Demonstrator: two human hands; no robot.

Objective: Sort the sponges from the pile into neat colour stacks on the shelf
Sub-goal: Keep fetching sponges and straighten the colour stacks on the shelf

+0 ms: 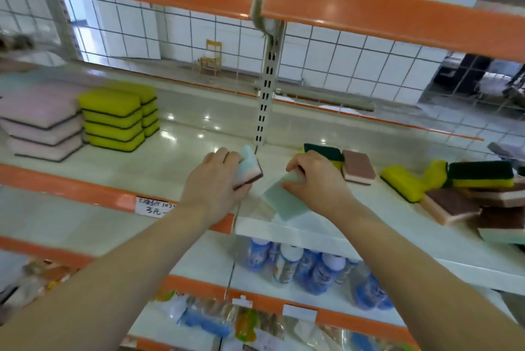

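We see left hand [218,180] clamped on pale-blue, brown-backed rectangular sponge [250,166]; right hand [312,180] pinching flat green sponge [284,200] on white shelf [312,232]

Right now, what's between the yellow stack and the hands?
Head view: only bare shelf between the yellow stack and the left hand; nothing lies there.

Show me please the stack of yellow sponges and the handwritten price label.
stack of yellow sponges [112,120]: head view, front face of the stack.
handwritten price label [154,206]: head view, middle of the white paper.
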